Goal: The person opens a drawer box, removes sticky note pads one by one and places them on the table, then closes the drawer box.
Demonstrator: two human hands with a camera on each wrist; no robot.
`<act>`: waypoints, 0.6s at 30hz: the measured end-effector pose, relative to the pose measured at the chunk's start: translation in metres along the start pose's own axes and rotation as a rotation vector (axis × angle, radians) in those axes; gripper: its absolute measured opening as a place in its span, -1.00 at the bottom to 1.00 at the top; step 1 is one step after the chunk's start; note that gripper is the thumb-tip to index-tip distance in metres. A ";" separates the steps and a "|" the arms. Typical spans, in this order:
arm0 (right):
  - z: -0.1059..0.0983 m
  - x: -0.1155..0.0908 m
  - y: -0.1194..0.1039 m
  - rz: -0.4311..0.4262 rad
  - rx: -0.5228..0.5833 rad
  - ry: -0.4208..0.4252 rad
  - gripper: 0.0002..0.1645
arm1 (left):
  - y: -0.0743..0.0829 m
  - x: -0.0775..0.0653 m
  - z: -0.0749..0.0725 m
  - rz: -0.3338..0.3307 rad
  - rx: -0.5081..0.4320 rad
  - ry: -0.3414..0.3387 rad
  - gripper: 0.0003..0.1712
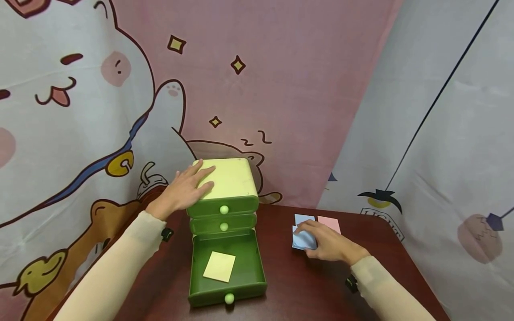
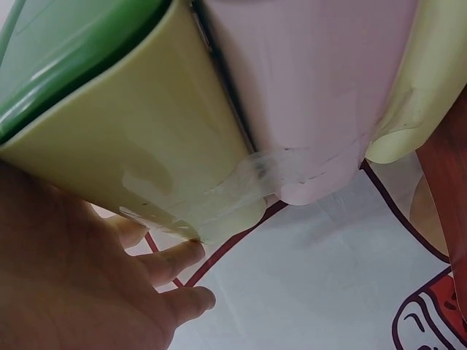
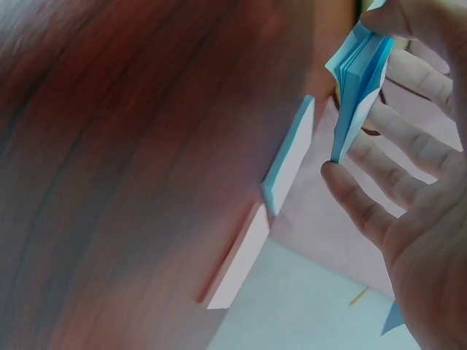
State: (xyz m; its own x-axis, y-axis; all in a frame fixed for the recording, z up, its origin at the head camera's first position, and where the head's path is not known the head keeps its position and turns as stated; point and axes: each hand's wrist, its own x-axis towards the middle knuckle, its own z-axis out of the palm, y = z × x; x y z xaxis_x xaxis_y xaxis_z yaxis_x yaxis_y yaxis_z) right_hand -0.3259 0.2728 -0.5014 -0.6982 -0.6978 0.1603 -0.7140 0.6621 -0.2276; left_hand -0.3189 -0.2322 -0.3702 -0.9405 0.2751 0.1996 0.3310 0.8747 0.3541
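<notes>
My left hand (image 1: 182, 189) rests with spread fingers on the pale yellow top of a small drawer cabinet (image 1: 234, 176). In the left wrist view, its fingertips reach along the cabinet's yellow panel (image 2: 153, 146). The green bottom drawer (image 1: 249, 272) is pulled out, and a yellow sticky note pad (image 1: 219, 266) lies inside it. To the right, my right hand (image 1: 333, 243) grips a blue sticky note pad (image 3: 357, 80) between thumb and fingers, its sheets fanned apart. Just beyond lie a second blue pad (image 3: 290, 157) and a pink pad (image 3: 237, 262) on the table.
Two upper green drawers (image 1: 241, 205) with round knobs are pushed in. The dark red table (image 1: 289, 285) runs back to a printed cloth backdrop (image 1: 289, 89). Clear tape (image 2: 248, 179) crosses the cabinet's panels in the left wrist view.
</notes>
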 end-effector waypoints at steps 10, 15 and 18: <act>0.005 -0.005 0.019 0.054 0.001 -0.039 -0.41 | 0.000 0.000 0.000 0.000 -0.003 0.001 -0.19; 0.007 -0.005 0.023 0.063 0.001 -0.055 -0.41 | 0.000 0.000 0.000 -0.001 -0.003 0.000 -0.19; 0.008 -0.005 0.023 0.065 0.004 -0.061 -0.42 | -0.001 0.000 0.000 -0.004 -0.002 0.000 -0.19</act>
State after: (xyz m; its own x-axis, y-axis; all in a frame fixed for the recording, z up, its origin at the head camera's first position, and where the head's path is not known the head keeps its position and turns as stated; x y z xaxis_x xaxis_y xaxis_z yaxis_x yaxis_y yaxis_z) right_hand -0.3387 0.2894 -0.5155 -0.7381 -0.6692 0.0860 -0.6673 0.7052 -0.2397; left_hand -0.3189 -0.2327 -0.3706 -0.9417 0.2720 0.1979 0.3277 0.8747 0.3570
